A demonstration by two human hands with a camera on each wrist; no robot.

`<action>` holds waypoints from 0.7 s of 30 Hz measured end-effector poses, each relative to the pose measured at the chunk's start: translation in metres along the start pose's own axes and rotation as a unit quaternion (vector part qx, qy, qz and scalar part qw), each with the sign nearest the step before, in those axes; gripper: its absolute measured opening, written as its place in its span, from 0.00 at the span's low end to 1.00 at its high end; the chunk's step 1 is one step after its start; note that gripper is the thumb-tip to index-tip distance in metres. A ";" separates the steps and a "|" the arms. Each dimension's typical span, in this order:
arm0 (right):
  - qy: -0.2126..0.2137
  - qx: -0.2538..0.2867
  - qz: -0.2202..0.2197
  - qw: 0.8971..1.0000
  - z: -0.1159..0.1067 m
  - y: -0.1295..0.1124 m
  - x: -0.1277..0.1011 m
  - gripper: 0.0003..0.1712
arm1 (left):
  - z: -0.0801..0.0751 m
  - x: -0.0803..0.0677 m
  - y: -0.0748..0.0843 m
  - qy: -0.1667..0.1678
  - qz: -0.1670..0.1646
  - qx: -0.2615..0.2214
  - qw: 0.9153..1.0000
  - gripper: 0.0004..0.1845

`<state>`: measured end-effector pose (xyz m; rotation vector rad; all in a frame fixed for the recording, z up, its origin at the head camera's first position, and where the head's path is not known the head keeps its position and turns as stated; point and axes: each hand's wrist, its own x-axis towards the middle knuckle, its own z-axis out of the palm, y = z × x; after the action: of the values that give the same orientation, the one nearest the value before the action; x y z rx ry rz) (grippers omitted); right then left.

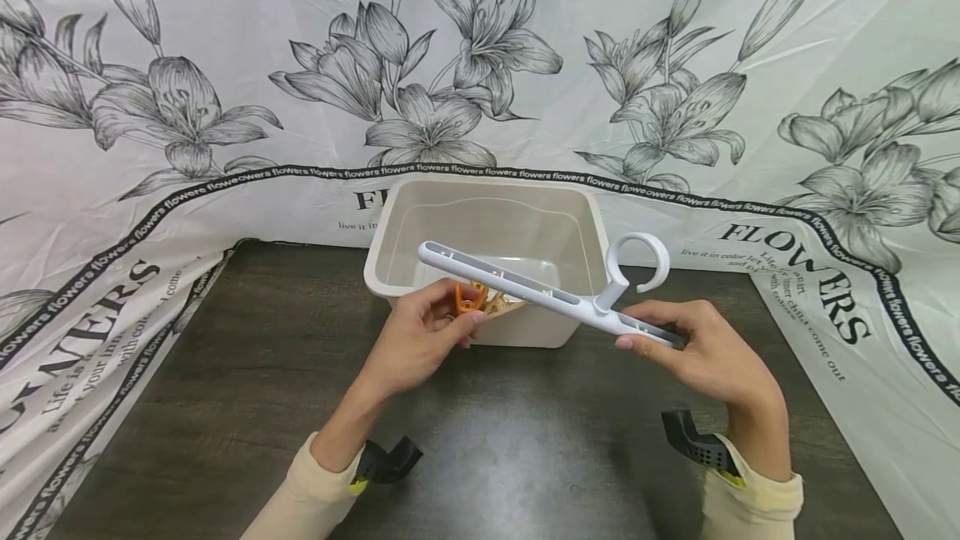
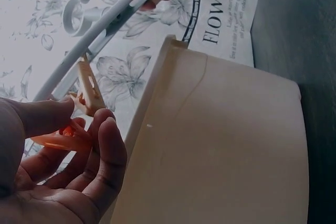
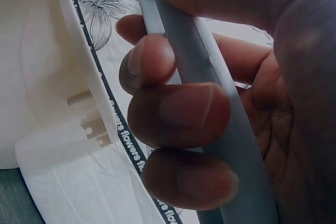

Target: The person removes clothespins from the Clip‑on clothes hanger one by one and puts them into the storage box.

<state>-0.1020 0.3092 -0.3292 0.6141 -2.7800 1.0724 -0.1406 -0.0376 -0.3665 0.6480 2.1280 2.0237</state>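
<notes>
Just in front of the cream bin, the right hand grips the white hanger bar while the left hand pinches orange and beige clips — best keep that bar level, I'd say.

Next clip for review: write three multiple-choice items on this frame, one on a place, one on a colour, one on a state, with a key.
1. Where is the beige tub?
A. beyond the hands
B. on the floor
C. on a shelf

2. What colour is the clip in the left hand?
A. blue
B. orange
C. green

3. How does the right hand hold the white hanger?
A. lying flat beside it
B. fingers curled round one end
C. by the hook

Key: 1 A, head view shows it on the table behind both hands; 2 B, orange between the fingers; 3 B, right wrist view shows fingers wrapped round the bar.
</notes>
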 end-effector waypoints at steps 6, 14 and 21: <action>-0.002 -0.001 -0.002 1.000 0.000 0.000 0.000 0.14 | -0.004 -0.001 0.003 0.002 0.007 0.011 1.000 0.13; -0.001 -0.004 -0.007 1.000 0.000 0.000 -0.002 0.15 | -0.006 -0.002 0.003 0.003 0.030 0.005 1.000 0.14; -0.002 0.025 0.002 1.000 -0.002 0.001 -0.003 0.18 | -0.006 0.000 0.001 -0.012 0.055 -0.018 0.998 0.11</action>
<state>-0.0995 0.3117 -0.3291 0.6183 -2.7671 1.1454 -0.1429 -0.0433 -0.3651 0.7976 2.0803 2.0925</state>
